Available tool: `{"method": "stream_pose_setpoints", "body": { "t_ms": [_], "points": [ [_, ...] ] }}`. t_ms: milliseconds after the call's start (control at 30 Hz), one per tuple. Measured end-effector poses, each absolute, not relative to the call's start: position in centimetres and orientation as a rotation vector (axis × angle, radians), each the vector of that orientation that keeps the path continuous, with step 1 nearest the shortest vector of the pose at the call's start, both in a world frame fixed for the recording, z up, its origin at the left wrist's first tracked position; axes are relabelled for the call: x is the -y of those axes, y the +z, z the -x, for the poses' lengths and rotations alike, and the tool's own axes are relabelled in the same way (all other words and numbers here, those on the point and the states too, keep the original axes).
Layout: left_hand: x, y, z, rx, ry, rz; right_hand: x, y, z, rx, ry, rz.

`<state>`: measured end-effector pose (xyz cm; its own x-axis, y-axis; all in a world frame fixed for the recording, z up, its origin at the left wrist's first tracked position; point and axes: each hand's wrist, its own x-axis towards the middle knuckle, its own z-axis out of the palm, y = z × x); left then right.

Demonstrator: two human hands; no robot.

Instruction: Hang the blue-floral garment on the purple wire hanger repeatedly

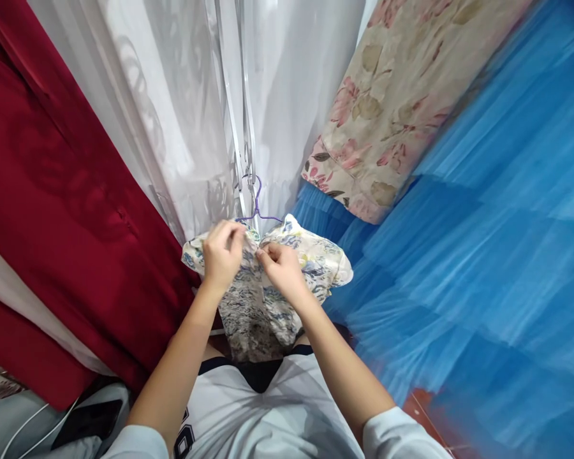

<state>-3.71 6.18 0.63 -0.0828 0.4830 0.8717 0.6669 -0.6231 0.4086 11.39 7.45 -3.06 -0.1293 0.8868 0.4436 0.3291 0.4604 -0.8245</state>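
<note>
A short-sleeved shirt (310,255), pale with a blue and yellow floral print, hangs in front of me on a purple hanger (257,197). The hanger's hook is caught on white straps (243,121). My right hand (284,271) pinches the shirt's front edge just below the collar, thumb and forefinger together. Over the left side of the collar, my left hand (224,252) is closed, its thumb and fingertips brought together. What lies between those fingertips is too small to make out. Part of the shirt's left shoulder is hidden behind that hand.
Red cloth (76,191) hangs at left and a white curtain (296,83) behind the hanger. On the right are a floral cloth (387,108) and layered blue tulle (483,255). A dark phone (88,421) and white cable (26,427) lie at lower left. Reddish floor tiles (423,414) show below.
</note>
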Motion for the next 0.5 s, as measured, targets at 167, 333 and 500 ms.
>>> {"method": "stream_pose_setpoints", "body": {
  "t_ms": [167,333,500],
  "points": [
    [-9.4,-1.2,9.8,1.452,-2.166,1.579,-6.2,-5.3,-12.1,1.754,0.799,1.056],
    [-11.9,-6.3,15.4,1.569,-3.045,0.686,-4.8,-6.5,-12.1,1.767,0.927,0.991],
    [-11.2,-10.4,13.9,1.83,-3.27,0.627,-4.1,-8.1,-13.0,1.626,1.078,0.956]
  ]
}}
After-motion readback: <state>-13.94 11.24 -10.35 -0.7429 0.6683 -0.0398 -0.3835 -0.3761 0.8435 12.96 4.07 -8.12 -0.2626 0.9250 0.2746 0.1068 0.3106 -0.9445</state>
